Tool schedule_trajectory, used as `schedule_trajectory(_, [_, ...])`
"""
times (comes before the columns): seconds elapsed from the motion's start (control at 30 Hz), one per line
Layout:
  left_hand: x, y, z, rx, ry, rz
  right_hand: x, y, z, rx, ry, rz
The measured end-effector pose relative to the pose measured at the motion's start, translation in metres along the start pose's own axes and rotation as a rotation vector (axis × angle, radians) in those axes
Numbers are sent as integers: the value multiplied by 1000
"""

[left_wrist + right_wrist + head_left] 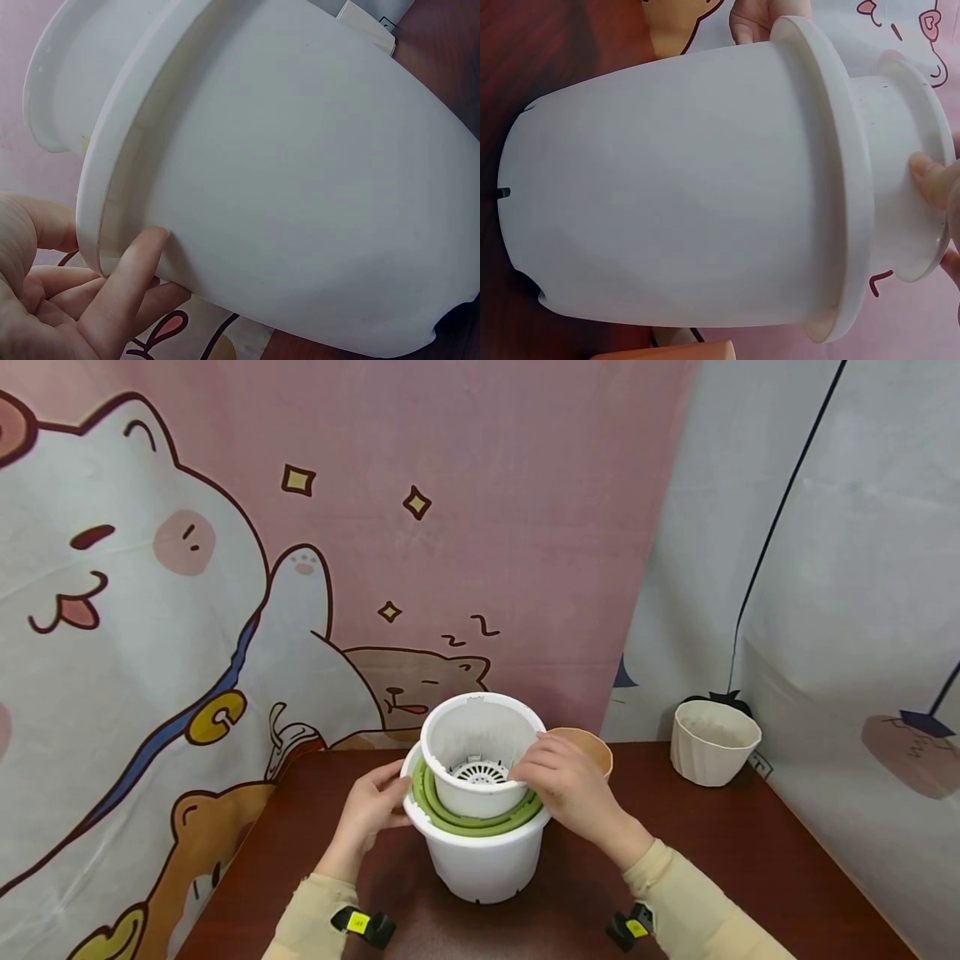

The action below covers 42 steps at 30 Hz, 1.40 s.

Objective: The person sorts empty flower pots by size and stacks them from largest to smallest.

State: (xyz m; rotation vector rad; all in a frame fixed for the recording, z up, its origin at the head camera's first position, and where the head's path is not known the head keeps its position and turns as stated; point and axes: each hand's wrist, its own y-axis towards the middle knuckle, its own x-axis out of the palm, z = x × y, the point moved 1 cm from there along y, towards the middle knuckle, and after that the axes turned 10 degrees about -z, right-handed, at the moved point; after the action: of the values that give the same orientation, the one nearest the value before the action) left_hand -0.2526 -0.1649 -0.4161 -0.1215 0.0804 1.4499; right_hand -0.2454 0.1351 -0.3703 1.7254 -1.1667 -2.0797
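A large white flower pot point(483, 864) stands upright on the table, with a green pot point(480, 825) nested inside its rim. Above the green one sits a smaller white pot point(480, 739) with a slotted bottom, its lower part inside the green pot. My left hand point(371, 806) grips the large pot's rim at its left side; in the left wrist view the fingers point(127, 289) curl under that rim. With my right hand point(566, 781) I pinch the small pot's rim on the right, the thumb point(930, 180) against its outer wall in the right wrist view.
An orange pot point(588, 745) stands behind my right hand, close to the large pot. At the back right of the brown table point(675, 843) is a cream fluted pot point(712, 747). A cartoon-printed curtain point(510, 527) hangs behind the table.
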Motion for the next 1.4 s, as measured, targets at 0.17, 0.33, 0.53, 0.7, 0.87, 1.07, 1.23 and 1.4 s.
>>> schedule_trajectory(0.17, [0,0,0,0,5,0,3,0,0,-11,-13,-13])
schedule_trajectory(0.33, [0,0,0,2,-2,-4,8,0,-1,-35,-35,-47])
schedule_trajectory(0.53, [1,-1,0,-4,-14,-14,18,-5,0,-60,-59,-96])
schedule_trajectory(0.7, [1,-1,0,0,-17,-12,21,-8,2,-38,-19,-136])
schedule_trajectory(0.87, [0,0,0,11,-12,-10,21,-11,6,-35,29,-174])
schedule_trajectory(1.07, [1,-1,1,7,-19,-11,24,-14,5,-50,66,-158])
schedule_trajectory(1.23, [1,-1,1,9,-17,-11,28,-16,3,-31,107,-119])
schedule_trajectory(1.4, [1,-1,1,7,-21,-7,29,-18,2,-9,150,-95])
